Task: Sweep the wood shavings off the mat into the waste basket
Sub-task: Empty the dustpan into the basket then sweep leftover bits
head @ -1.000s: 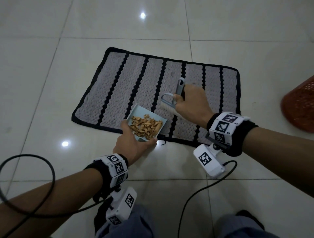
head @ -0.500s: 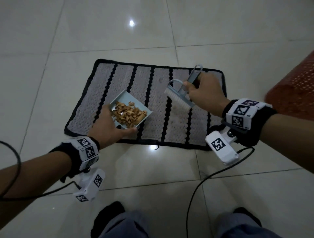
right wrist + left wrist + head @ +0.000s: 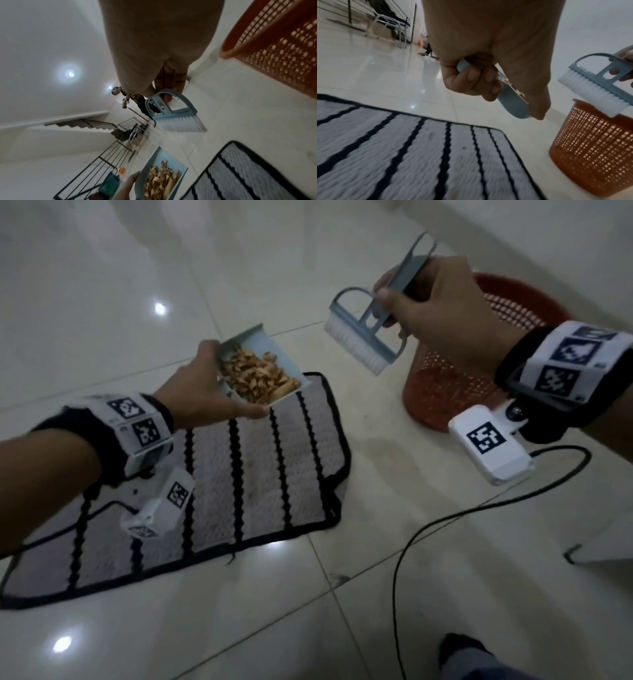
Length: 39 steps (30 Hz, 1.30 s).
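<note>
My left hand (image 3: 205, 392) grips a small pale blue dustpan (image 3: 274, 350) heaped with tan wood shavings (image 3: 260, 374), held in the air over the far right corner of the grey mat with black stripes (image 3: 260, 474). My right hand (image 3: 438, 313) grips the handle of a blue brush with white bristles (image 3: 359, 340), raised just left of the orange mesh waste basket (image 3: 445, 385). In the left wrist view my fingers (image 3: 479, 79) curl round the dustpan (image 3: 513, 105), with the basket (image 3: 594, 151) and brush (image 3: 594, 89) to its right. The right wrist view shows brush (image 3: 178, 119), shavings (image 3: 163, 178) and basket (image 3: 278, 44).
White floor tiles (image 3: 445, 559) lie all round the mat. A black cable (image 3: 445, 518) trails over the floor from my right wrist. My knees (image 3: 479, 662) show at the bottom edge. A railing and stairs (image 3: 96, 124) stand far off.
Both hands have lifted and swung right toward the waste basket. The loaded dustpan has left the mat's middle and now hangs over its right corner. The brush has risen beside the basket.
</note>
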Motion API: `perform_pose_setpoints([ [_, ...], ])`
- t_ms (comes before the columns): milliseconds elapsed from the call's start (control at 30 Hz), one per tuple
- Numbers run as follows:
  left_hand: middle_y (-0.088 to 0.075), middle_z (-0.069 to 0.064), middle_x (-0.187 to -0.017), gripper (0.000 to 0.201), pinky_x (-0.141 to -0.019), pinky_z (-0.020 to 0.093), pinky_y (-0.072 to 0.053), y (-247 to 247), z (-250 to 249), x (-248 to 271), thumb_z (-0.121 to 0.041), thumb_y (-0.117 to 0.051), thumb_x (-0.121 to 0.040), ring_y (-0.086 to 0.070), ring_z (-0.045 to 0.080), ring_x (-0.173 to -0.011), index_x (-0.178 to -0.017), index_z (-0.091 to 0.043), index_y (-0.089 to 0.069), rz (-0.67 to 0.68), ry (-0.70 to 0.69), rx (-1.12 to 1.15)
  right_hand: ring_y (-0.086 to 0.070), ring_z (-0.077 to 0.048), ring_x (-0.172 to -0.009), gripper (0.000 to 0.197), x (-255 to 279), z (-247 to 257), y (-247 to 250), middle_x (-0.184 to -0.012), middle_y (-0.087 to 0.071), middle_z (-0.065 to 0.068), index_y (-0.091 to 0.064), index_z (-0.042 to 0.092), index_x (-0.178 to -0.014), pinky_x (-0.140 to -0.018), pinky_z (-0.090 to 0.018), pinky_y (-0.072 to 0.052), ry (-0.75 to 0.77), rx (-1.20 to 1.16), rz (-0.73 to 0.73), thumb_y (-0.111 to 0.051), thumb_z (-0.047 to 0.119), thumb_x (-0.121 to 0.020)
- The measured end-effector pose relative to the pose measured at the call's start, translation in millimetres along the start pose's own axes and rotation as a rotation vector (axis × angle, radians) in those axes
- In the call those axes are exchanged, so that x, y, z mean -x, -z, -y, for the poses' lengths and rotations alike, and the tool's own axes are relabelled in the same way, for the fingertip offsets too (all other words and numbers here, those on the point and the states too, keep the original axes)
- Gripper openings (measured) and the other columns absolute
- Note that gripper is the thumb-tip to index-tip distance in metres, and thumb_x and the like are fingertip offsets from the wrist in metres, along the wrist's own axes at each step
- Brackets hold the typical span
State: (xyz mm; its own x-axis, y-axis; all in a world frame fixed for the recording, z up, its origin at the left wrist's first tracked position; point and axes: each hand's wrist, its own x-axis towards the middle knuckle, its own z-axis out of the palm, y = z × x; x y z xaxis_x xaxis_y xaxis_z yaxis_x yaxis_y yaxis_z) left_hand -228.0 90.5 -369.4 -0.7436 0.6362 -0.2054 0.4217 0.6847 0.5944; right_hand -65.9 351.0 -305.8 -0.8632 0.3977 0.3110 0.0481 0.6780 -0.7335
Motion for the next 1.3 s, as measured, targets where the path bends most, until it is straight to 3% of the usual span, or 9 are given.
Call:
perform_pose_setpoints([
  [67, -0.046, -0.001, -0.134, 0.114, -0.089, 0.033, -0.047, 2.1, -30.6, -12.3, -0.056, -0.086, -0.058, -0.051, 0.02, -0.115, -0.146, -0.02, -0.023, 0.015, -0.043, 0.012, -0.071, -0.015, -0.082, 0.023, 1.5, -5.5, 23.3, -0.096, -0.071, -0.016, -0.065, -0.003, -0.106, -0.066, -0.016, -0.054, 0.021, -0.001, -0.047, -0.058, 0.017, -0.096],
  [200, -0.046, -0.006, -0.127, 0.109, -0.047, 0.028, -0.046, 2.7, -95.8, -31.1, -0.055, -0.087, -0.06, -0.058, 0.016, -0.09, -0.145, -0.026, -0.024, 0.035, -0.112, 0.019, -0.073, -0.016, -0.087, 0.023, 1.0, -22.2, 66.8, -0.097, -0.071, -0.013, -0.066, 0.001, -0.106, -0.075, -0.024, -0.06, 0.005, -0.024, -0.18, -0.06, 0.02, -0.095],
  [333, -0.049, -0.004, -0.128, 0.108, -0.044, 0.029, -0.046, -17.8, -146.2, -46.9, -0.059, -0.087, -0.057, -0.062, 0.02, -0.092, -0.142, -0.03, -0.026, 0.046, -0.164, 0.039, -0.074, -0.012, -0.088, 0.018, 2.1, -41.0, 101.1, -0.099, -0.072, -0.012, -0.065, 0.008, -0.104, -0.078, -0.029, -0.061, 0.008, -0.035, -0.246, -0.061, 0.024, -0.095],
  [467, -0.052, -0.007, -0.117, 0.104, -0.033, 0.016, -0.037, -51.3, -192.4, -63.6, -0.052, -0.088, -0.061, -0.055, 0.007, -0.081, -0.141, -0.026, -0.027, 0.051, -0.203, 0.11, -0.073, -0.012, -0.087, 0.013, 4.0, -62.7, 128.6, -0.094, -0.072, -0.01, -0.066, 0.011, -0.097, -0.077, -0.032, -0.061, 0.0, -0.039, -0.349, -0.062, 0.023, -0.094],
  [567, -0.054, -0.005, -0.122, 0.108, -0.044, 0.02, -0.042, -71.9, -222.1, -78.7, -0.05, -0.09, -0.06, -0.059, 0.015, -0.091, -0.143, -0.025, -0.026, 0.07, -0.246, 0.064, -0.073, -0.012, -0.084, 0.012, 5.3, -77.5, 143.7, -0.09, -0.072, -0.007, -0.066, 0.011, -0.095, -0.077, -0.035, -0.061, -0.001, -0.04, -0.426, -0.062, 0.022, -0.092],
  [733, -0.055, 0.005, -0.134, 0.117, -0.091, 0.037, -0.049, -91.8, -262.5, -100.2, -0.051, -0.092, -0.054, -0.056, 0.029, -0.114, -0.145, -0.022, -0.023, 0.023, -0.326, -0.111, -0.072, -0.012, -0.081, 0.011, 6.5, -96.3, 160.9, -0.085, -0.073, -0.001, -0.068, 0.014, -0.093, -0.076, -0.04, -0.06, -0.007, -0.035, -0.465, -0.063, 0.023, -0.089],
  [900, -0.06, 0.013, -0.127, 0.118, -0.086, 0.044, -0.052, -102.6, -308.9, -115.8, -0.04, -0.094, -0.055, -0.059, 0.035, -0.111, -0.147, -0.025, -0.022, -0.044, -0.409, -0.303, -0.069, -0.003, -0.079, 0.005, 10.1, -109.0, 171.5, -0.081, -0.069, 0.009, -0.066, 0.016, -0.091, -0.073, -0.025, -0.057, -0.033, -0.007, -0.477, -0.063, 0.017, -0.087],
  [1067, -0.062, 0.021, -0.111, 0.109, -0.071, 0.043, -0.047, -107.0, -334.0, -121.9, -0.029, -0.09, -0.065, -0.061, 0.042, -0.098, -0.149, -0.029, -0.02, -0.132, -0.554, -0.596, -0.071, -0.009, -0.086, 0.007, 9.0, -125.2, 165.1, -0.089, -0.074, 0.002, -0.069, 0.018, -0.088, -0.081, -0.038, -0.059, -0.106, 0.033, -0.382, -0.066, 0.02, -0.083],
  [1300, -0.058, 0.022, -0.105, 0.096, -0.064, 0.04, -0.041, -111.2, -337.4, -127.1, -0.024, -0.081, -0.076, -0.06, 0.042, -0.092, -0.149, -0.031, -0.02, -0.193, -0.598, -0.76, -0.069, -0.019, -0.082, 0.016, 16.7, -142.2, 168.7, -0.084, -0.074, -0.002, -0.07, 0.015, -0.085, -0.08, -0.042, -0.056, -0.224, 0.253, -0.372, -0.062, 0.024, -0.076],
])
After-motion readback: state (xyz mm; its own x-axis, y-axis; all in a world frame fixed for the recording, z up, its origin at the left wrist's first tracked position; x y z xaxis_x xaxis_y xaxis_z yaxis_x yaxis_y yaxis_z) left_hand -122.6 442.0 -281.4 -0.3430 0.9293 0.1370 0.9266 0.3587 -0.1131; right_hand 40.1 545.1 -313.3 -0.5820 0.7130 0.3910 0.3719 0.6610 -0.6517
